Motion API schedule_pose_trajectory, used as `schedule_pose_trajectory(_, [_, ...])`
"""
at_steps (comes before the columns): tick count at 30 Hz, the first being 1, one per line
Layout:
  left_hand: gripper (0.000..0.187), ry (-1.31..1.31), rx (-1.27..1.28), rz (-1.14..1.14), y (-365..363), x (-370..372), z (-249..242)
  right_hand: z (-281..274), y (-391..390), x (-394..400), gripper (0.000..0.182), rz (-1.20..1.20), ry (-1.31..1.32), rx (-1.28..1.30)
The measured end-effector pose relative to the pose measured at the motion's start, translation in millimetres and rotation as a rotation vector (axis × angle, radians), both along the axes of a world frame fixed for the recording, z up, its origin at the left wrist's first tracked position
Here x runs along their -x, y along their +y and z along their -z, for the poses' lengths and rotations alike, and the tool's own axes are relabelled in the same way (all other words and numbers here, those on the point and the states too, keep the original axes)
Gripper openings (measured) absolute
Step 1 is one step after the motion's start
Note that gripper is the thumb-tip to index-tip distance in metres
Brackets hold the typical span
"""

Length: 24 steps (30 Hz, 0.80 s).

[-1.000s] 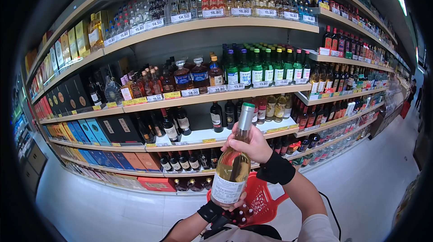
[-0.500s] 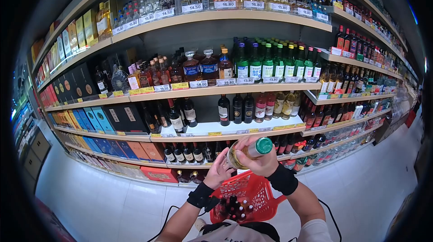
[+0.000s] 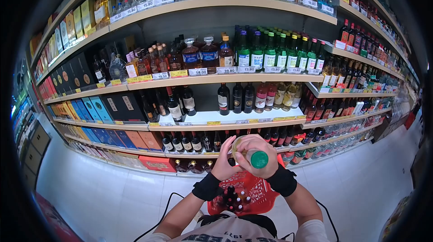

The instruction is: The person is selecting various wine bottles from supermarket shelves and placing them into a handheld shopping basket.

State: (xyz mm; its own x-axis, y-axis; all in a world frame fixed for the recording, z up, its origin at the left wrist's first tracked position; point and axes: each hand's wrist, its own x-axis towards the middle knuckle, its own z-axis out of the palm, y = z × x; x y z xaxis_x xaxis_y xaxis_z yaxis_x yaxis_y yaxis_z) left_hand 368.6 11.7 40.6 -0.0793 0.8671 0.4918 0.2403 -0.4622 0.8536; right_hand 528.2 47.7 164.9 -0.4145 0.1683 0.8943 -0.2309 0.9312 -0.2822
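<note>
A clear glass bottle with a green cap (image 3: 259,159) is held in front of my chest, its capped end tipped toward me. My right hand (image 3: 256,148) wraps round its neck and upper body. My left hand (image 3: 224,162) cups the far lower end, fingers and thumb curved against the side. The label is hidden by my fingers. Below my hands stands a red shopping basket (image 3: 265,201), with several bottles (image 3: 234,200) upright inside it.
Curved shelves of bottles face me. Green bottles (image 3: 269,52) stand on the middle shelf, wine bottles (image 3: 223,99) below, and boxed goods (image 3: 119,109) to the left. A red box (image 3: 157,164) sits low down. A black cable (image 3: 163,215) runs beside my left arm.
The bottle has moved slightly down and its green cap has turned more toward me. Both hands moved with it, staying on the bottle. My view has tilted a little downward.
</note>
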Motion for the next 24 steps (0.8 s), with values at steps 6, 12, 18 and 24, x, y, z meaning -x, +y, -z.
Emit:
schedule_pose_trajectory(6, [0.113, 0.087, 0.079, 0.164, -2, 8, 1, -6, 13, -9, 0.019, -0.164, 0.008, 0.648])
schedule_pose_trajectory(12, [0.105, -0.396, 0.371, 0.498, -8, 27, 23, 19, 68, -12, 0.028, -0.285, 0.113, 0.914])
schedule_pose_trajectory(18, [0.105, -0.844, 0.402, 0.736, -27, 26, 51, 39, 81, -1, 0.025, -0.474, 0.206, 1.145])
schedule_pose_trajectory(24, [0.093, -0.719, 0.394, 0.526, -46, 18, 62, 49, 76, 1, 0.034, -0.550, 0.072, 1.126])
